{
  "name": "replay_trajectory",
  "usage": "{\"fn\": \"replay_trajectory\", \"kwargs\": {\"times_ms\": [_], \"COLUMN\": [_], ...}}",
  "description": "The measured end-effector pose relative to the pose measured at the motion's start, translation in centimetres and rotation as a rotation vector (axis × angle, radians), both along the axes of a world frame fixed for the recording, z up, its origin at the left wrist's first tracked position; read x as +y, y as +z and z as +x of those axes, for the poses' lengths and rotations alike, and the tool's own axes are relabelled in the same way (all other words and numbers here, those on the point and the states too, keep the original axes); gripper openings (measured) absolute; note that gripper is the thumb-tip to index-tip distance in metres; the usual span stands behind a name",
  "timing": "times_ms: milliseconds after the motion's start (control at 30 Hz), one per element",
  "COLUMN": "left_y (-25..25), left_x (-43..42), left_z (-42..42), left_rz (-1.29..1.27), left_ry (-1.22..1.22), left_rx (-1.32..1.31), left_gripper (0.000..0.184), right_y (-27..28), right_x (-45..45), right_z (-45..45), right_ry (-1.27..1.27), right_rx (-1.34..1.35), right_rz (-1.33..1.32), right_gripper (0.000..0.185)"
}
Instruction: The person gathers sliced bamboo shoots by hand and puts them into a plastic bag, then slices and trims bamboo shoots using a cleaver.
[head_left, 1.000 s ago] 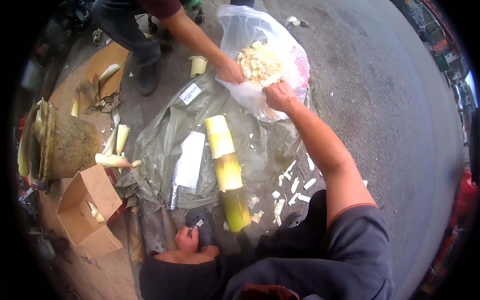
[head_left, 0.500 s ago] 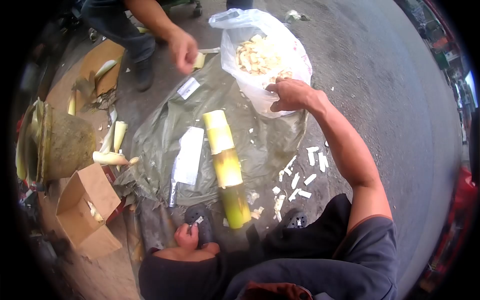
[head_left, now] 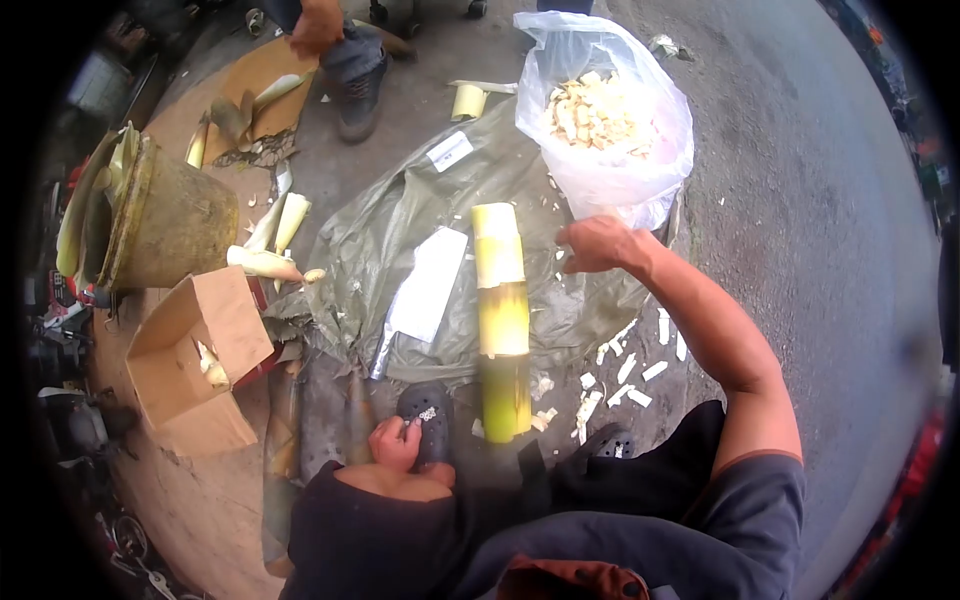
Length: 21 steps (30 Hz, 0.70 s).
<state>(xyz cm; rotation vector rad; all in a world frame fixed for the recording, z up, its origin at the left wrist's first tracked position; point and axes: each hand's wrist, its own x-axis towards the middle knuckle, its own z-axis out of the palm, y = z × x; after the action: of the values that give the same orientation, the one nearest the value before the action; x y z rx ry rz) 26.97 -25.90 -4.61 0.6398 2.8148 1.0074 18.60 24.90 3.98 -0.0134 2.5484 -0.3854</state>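
Observation:
My right hand [head_left: 600, 244] hovers just below the plastic bag [head_left: 625, 200], thumb and fingers apart, with nothing visible in it. Sliced pale pieces [head_left: 600, 112] fill the bag. To the hand's left lies a thick, jointed yellow-green bamboo shoot [head_left: 502, 320], pale at the far end. Beside it rests a cleaver [head_left: 432, 285], its handle toward me. Close to my left shoe, my left hand [head_left: 396, 445] is closed with curled fingers; what they hold, if anything, is too small to make out.
A dark plastic sheet [head_left: 380, 225] covers the ground. White scraps [head_left: 625, 370] lie on the right. On the left are an open cardboard box [head_left: 180, 345], a dirty bucket [head_left: 185, 215] and peeled husks [head_left: 265, 262]. Another person's hand [head_left: 318, 28] and shoe [head_left: 360, 105] are at the top.
My right hand has come away from the bag's edge and drawn back toward me. The other person's hand has pulled back up and left. The view has shifted; my left hand stays low.

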Motion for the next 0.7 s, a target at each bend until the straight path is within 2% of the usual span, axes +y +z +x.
{"fn": "replay_trajectory", "kwargs": {"times_ms": [67,167,367,700], "left_y": [0.2,-0.2,-0.3,0.2], "left_x": [0.1,-0.2,0.0,0.3], "left_z": [0.1,-0.2,0.0,-0.2], "left_rz": [0.016,-0.008,0.019,0.013], "left_ry": [-0.001,0.009,0.005,-0.004], "left_rx": [-0.012,-0.014,0.01,-0.012], "left_gripper": [0.036,0.037,0.037,0.035], "right_y": [-1.3,-2.0,-2.4,-2.6], "right_x": [0.6,2.3,5.9,6.5], "right_z": [1.0,2.6,3.7,3.0], "right_ry": [0.002,-0.088,-0.262,-0.228], "right_rx": [-0.154,-0.099,-0.088,-0.026], "right_rz": [0.048,0.015,0.119,0.135], "right_gripper": [0.043,0.051,0.047,0.049]}}
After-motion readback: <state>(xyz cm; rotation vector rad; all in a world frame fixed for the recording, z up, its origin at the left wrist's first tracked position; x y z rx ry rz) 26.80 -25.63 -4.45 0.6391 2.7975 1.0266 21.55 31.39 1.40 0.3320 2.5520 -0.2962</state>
